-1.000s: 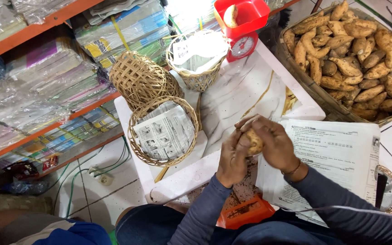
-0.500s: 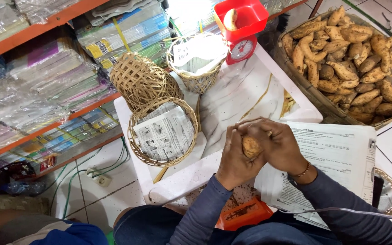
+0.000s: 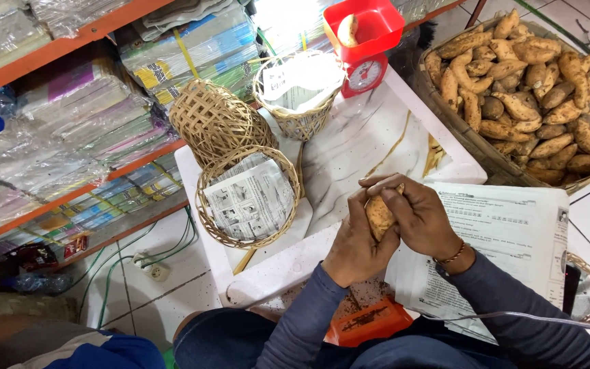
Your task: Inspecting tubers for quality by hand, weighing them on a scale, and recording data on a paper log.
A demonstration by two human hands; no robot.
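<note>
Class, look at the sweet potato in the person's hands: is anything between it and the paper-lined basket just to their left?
Nothing visible. Both hands, left hand and right hand, clasp the sweet potato above the white tabletop; only bare tabletop separates it from the paper-lined basket.

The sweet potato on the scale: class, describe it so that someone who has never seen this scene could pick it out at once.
Start at the white table and find the red kitchen scale at its far edge. On the scale's red tray lies one small sweet potato, alone. Others are heaped in the big woven basket to the right, and one is in the person's hands; only this one sits by itself on red.
</note>
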